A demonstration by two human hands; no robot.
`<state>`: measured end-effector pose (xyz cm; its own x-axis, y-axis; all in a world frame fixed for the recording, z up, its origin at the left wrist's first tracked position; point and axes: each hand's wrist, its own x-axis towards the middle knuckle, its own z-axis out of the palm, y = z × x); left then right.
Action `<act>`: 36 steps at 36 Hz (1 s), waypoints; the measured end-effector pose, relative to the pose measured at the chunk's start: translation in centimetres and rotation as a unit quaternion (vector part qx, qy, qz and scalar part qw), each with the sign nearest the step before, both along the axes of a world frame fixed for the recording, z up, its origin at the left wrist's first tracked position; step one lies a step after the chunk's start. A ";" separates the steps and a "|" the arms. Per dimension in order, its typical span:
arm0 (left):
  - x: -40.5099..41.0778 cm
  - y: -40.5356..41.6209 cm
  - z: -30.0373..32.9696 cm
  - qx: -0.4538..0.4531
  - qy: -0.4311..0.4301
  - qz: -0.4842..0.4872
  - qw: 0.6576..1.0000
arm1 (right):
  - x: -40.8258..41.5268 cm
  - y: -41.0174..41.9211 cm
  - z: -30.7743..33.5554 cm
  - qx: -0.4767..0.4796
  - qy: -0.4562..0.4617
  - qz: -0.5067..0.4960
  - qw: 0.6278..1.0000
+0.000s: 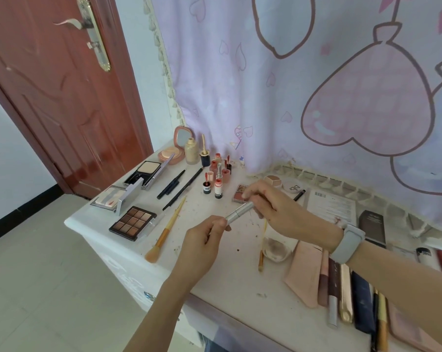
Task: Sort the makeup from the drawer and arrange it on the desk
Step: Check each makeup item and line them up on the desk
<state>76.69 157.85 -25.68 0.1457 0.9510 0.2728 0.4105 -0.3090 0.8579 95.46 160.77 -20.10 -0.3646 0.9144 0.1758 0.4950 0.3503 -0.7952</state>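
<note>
Both hands hold a slim silver tube (239,212) above the middle of the white desk (227,275). My left hand (202,247) pinches its lower left end; my right hand (273,209) grips the upper right end. On the desk's left lie an open brown eyeshadow palette (133,222), two open powder compacts (145,174), dark pencils (171,184) and a wooden-handled brush (165,232). Small red and pink lip bottles (217,176) stand in a cluster behind the tube. A blush pan (239,194) lies partly hidden under my right hand.
A pink round compact (175,148) and a foundation bottle (191,151) stand at the back. Boxed items and tubes (347,295) lie in a row at the right front, beside a pink pouch (303,273). A curtain (316,85) hangs behind; a door (62,97) is on the left.
</note>
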 end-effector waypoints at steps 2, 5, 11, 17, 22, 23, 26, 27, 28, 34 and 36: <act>-0.5 0.3 0.0 0.010 0.029 0.004 1.000 | 0.5 -0.1 0.0 -0.003 -0.050 0.031 0.998; -0.9 0.7 -0.3 0.045 0.109 0.006 0.993 | 0.5 0.0 0.0 -0.015 -0.106 0.034 0.994; -0.8 0.7 -0.5 0.072 0.167 0.004 0.983 | 0.2 0.7 -0.2 -0.002 -0.284 0.040 0.958; -1.3 0.9 -0.6 0.012 0.136 0.007 0.991 | 0.2 0.4 -0.8 0.079 -0.287 0.040 0.954; -1.3 1.0 -0.5 0.013 0.136 0.006 0.991 | 0.2 0.1 -1.5 0.160 -0.335 0.037 0.928; -1.3 1.0 -0.5 0.015 0.134 0.007 0.991 | 0.2 0.1 -1.6 0.159 -0.343 0.036 0.925; -1.3 1.0 -0.7 0.018 0.143 0.004 0.990 | 0.4 0.5 -1.8 0.146 -0.360 0.045 0.920; -1.3 1.0 -0.8 0.017 0.147 0.002 0.989 | 0.4 0.6 -1.9 0.147 -0.356 0.046 0.922; -1.3 1.0 -0.9 0.015 0.147 0.002 0.989 | 0.4 0.7 -2.0 0.153 -0.350 0.045 0.923; -1.8 1.1 -1.6 -0.011 0.136 -0.002 0.991 | 0.8 0.4 -1.9 0.176 -0.322 0.002 0.930; -2.1 1.1 -1.8 -0.019 0.144 -0.008 0.989 | 1.1 0.5 -1.8 0.175 -0.303 -0.013 0.937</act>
